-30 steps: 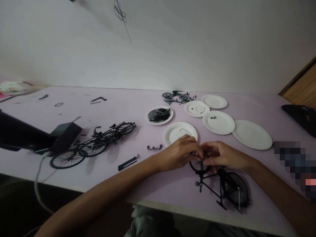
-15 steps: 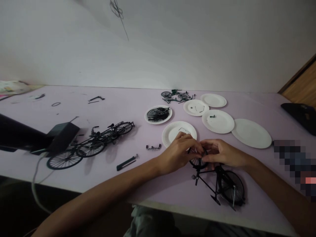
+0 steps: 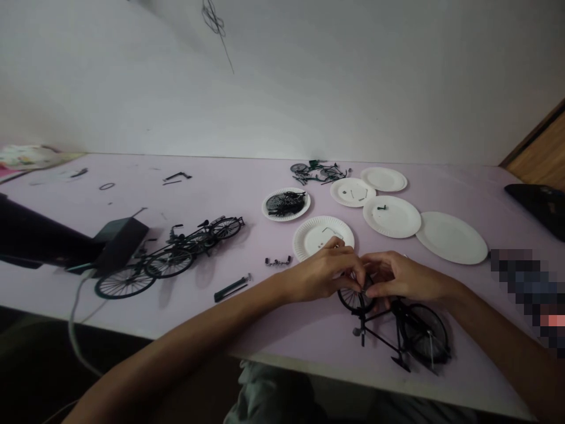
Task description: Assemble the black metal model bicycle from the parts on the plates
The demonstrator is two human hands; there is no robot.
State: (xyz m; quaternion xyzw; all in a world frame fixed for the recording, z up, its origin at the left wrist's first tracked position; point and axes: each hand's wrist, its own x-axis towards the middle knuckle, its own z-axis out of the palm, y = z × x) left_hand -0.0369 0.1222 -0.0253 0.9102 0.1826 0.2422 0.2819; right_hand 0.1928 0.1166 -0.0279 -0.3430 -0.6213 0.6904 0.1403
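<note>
Head view: our left hand point(image 3: 320, 274) and right hand point(image 3: 408, 278) have fingers point(image 3: 351, 265) clamped on the black model bicycle wheel point(image 3: 348, 299).

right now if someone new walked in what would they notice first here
A newcomer's eye would likely go first to the left hand and right hand meeting at the front wheel of a small black model bicycle, near the table's front edge. Next come the white paper plates spread across the pale purple table, some holding small parts, and more model bicycles to the left.
</note>
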